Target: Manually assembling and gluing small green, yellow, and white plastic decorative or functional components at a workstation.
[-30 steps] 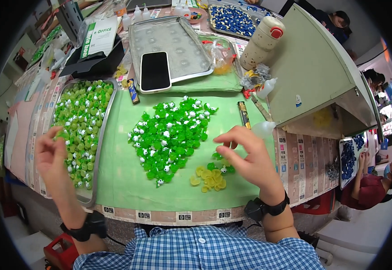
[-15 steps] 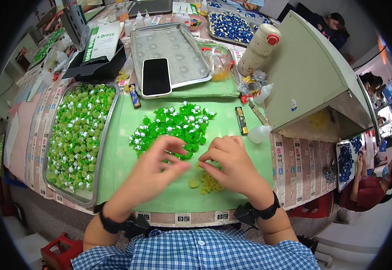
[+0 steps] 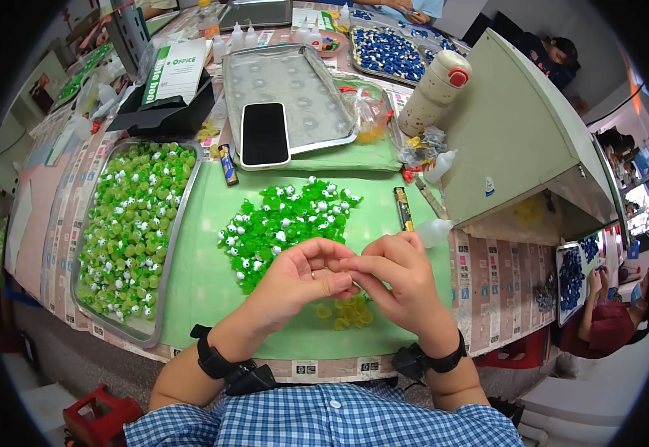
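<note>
My left hand (image 3: 298, 279) and my right hand (image 3: 399, 279) meet fingertip to fingertip over the green sheet (image 3: 220, 313). Both are pinched closed, and whatever sits between the fingers is hidden. Just beyond them spreads a pile of small bright green plastic pieces (image 3: 268, 223) with white eyeball-like balls. Below my fingers lies a small heap of yellowish translucent cup-shaped pieces (image 3: 350, 311). On the left a metal tray (image 3: 177, 223) is full of green pieces with white balls and yellowish parts.
A phone (image 3: 265, 135) rests on an upturned metal tray (image 3: 306, 82). Beside it stand a bottle (image 3: 432, 93) and a grey-green metal box (image 3: 514, 134). A lighter (image 3: 227, 165), a dark narrow stick-like item (image 3: 403, 208) and a white squeeze bottle (image 3: 434, 232) border the work area. Other people sit around.
My left hand has moved right and its fingers now meet those of my right hand. The view has shifted slightly.
</note>
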Available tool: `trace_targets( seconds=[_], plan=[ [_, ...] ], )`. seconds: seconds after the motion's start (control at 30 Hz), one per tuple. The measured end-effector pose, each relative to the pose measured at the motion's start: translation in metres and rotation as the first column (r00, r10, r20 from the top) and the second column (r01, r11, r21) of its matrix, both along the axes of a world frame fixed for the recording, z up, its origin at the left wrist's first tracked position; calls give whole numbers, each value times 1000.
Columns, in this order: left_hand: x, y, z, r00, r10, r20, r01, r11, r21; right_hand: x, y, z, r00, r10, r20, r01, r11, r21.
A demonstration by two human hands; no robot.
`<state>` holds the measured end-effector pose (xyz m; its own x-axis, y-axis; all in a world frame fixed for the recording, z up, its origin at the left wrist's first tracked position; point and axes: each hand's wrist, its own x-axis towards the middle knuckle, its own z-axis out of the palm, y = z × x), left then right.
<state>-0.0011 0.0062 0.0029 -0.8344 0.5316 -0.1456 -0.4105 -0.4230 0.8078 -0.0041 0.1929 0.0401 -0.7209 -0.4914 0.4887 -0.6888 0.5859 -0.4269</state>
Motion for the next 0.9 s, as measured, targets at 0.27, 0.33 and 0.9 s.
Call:
trace_targets(
  seconds=[0.27, 0.33, 0.9],
  plan=[
    [2, -10, -6, 995, 93, 30, -93, 996, 6, -5, 67, -12, 850, -512, 122, 489, 684, -541],
    [3, -10, -7, 993, 110, 35, -110, 994, 3, -8, 85, -40, 735, -541, 408, 642, 748, -166],
    [1, -7, -8, 975, 217, -45, -220, 973, -68, 0, 11, 5, 777, 335, 532, 356, 463, -812]
  ],
)
